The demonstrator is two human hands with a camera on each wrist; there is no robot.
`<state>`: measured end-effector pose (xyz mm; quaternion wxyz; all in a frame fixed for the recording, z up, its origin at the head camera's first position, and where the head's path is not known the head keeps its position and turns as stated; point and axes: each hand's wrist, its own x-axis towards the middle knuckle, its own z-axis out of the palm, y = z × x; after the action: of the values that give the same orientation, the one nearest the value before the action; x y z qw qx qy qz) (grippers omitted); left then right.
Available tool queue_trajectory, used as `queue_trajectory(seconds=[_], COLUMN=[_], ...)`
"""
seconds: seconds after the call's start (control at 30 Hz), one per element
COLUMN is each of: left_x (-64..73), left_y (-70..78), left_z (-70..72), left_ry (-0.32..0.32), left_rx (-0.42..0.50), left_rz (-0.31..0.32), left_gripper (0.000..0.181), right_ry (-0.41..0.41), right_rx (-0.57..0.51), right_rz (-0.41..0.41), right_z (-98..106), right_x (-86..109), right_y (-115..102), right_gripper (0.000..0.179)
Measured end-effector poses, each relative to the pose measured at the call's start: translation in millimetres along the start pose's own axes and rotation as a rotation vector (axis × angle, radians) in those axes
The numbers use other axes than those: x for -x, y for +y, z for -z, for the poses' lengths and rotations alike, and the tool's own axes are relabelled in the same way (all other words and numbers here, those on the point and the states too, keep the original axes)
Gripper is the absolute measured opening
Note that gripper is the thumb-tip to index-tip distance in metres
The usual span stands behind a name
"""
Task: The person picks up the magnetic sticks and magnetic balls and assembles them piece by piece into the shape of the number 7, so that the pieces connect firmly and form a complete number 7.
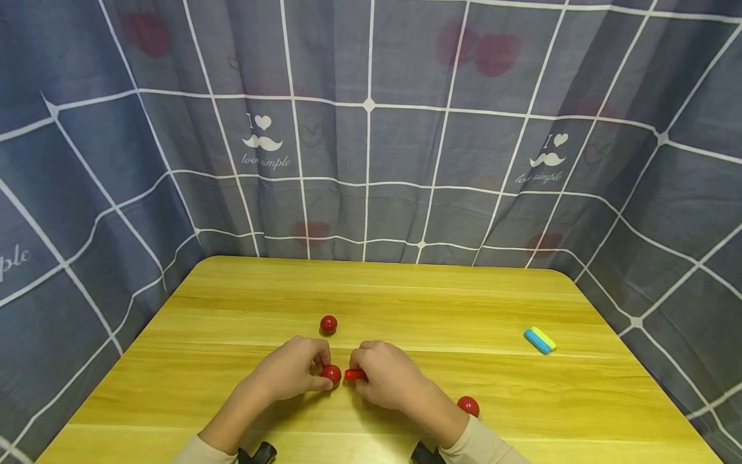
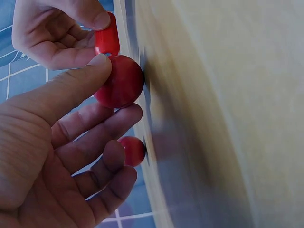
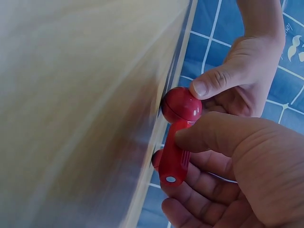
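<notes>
My left hand (image 1: 295, 370) pinches a glossy red ball (image 2: 121, 81) between thumb and fingers, low over the table. Facing it, my right hand (image 1: 388, 377) holds a short red highlighter (image 3: 174, 159) between thumb and fingers. One end of the highlighter points at the ball, and a white dot marks its other end. In the head view a narrow gap separates ball and highlighter. A second red ball (image 1: 328, 324) lies just beyond my left hand. A third red ball (image 1: 468, 405) sits beside my right forearm, partly hidden by it.
A blue highlighter (image 1: 537, 341) and a yellow-green highlighter (image 1: 543, 338) lie side by side at the right of the wooden table (image 1: 261, 290). A dark checked curtain (image 1: 394, 148) hangs behind the table and along both sides.
</notes>
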<state>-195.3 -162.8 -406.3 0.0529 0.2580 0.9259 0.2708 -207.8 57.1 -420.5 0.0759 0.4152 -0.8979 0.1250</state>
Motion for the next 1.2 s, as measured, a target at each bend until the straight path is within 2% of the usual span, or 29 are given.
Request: queue_trajectory(seconds=[0.67,0.9,1.2], left_x=[-1.5,-1.2,0.0], left_y=[2.8,3.0,3.0], left_z=[-0.7,-1.3,-1.3], left_ry=[-0.008,-0.006,-0.009], left_rx=[-0.002,-0.008,-0.006], left_rz=[-0.005,-0.005,0.001], left_gripper=[0.024,0.024,0.024], right_ry=[0.002,0.022,0.051], right_rx=[-0.023,-0.068,-0.043], right_rz=[0.008,-0.030,-0.055], right_z=[0.3,2.5,11.8], right_x=[0.2,5.2,11.1], right_y=[-0.2,3.7,8.5], right_gripper=[0.011,0.006,0.014])
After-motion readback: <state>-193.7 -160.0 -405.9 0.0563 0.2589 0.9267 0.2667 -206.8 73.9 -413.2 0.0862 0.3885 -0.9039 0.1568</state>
